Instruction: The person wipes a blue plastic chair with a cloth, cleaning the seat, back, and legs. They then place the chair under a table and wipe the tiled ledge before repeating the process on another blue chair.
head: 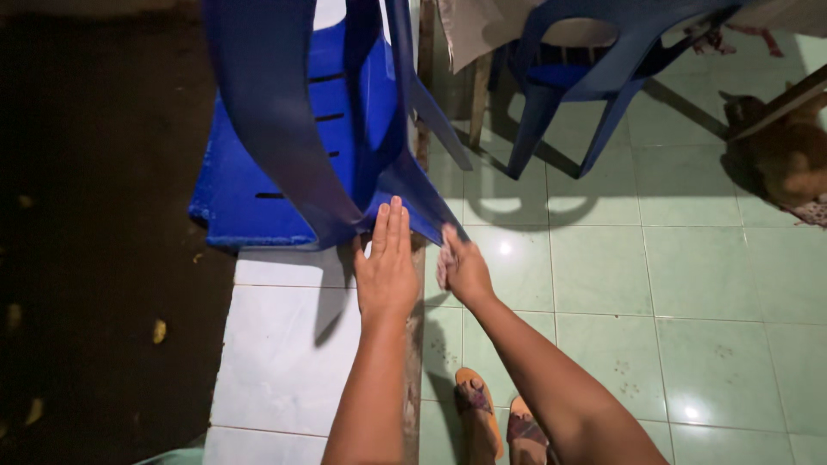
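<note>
You're wiping the tipped blue chair [284,129] at frame centre — left hand [386,263] flat, steadying; right hand [463,269] clenching a cloth [445,257] — work along that edge next.

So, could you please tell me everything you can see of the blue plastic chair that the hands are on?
The blue plastic chair looks moulded and glossy, with narrow slots in its panel. It is tipped over, legs pointing toward the camera, resting at the edge of the pale tiled floor. The left hand lies flat on one leg's end; the right hand grips that leg's tip beside it.
</note>
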